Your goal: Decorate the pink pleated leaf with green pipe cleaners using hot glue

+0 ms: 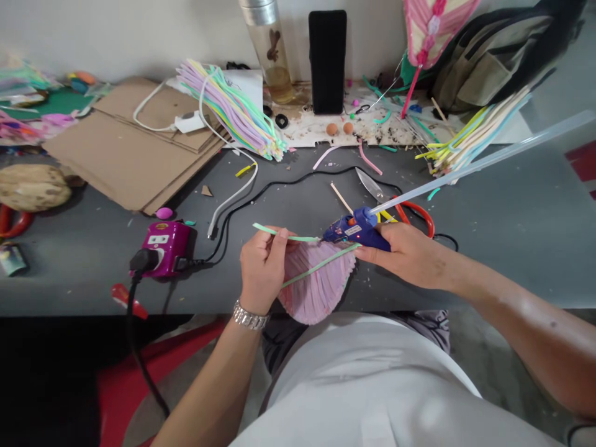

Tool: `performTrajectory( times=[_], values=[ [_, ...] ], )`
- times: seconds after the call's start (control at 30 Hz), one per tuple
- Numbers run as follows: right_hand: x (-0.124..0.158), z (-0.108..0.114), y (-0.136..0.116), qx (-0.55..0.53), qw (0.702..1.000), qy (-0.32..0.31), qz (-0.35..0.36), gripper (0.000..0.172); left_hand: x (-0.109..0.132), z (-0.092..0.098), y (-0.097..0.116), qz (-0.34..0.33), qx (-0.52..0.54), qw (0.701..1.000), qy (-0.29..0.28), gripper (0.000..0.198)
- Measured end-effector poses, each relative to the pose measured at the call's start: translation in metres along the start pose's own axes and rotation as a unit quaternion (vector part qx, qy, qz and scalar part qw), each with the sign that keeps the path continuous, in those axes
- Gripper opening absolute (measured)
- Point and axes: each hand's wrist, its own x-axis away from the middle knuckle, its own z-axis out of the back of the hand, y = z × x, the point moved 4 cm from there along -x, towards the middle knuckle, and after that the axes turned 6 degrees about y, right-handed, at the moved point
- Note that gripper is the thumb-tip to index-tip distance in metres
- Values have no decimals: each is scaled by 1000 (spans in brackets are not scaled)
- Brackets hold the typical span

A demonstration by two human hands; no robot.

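My left hand [263,267] pinches a thin mint-green strip [284,235] between thumb and fingers, and the strip runs sideways over the top edge of a pink fan-shaped piece made of pleated strips [316,285]. A second green strip [321,266] lies diagonally across the fan. My right hand [403,253] is wrapped around a blue hot glue gun [356,230], whose nozzle points left toward the end of the held strip, just above the fan. A long translucent glue stick [479,158] extends from the back of the gun toward the upper right.
Behind my hands lie red-handled scissors [414,212] and a black cable [298,177]. A magenta plug socket [165,248] sits at the left. Stacked cardboard sheets [130,146], a bundle of pastel strips [233,105] and a yellow-green strip bundle [470,133] lie farther back.
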Motion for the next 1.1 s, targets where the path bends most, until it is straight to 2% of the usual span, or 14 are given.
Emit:
performTrajectory(
  times=[1.1],
  values=[
    [5, 10, 8, 38, 999, 4, 7, 52, 1, -1, 4, -6, -14, 1000, -3, 26]
  ],
)
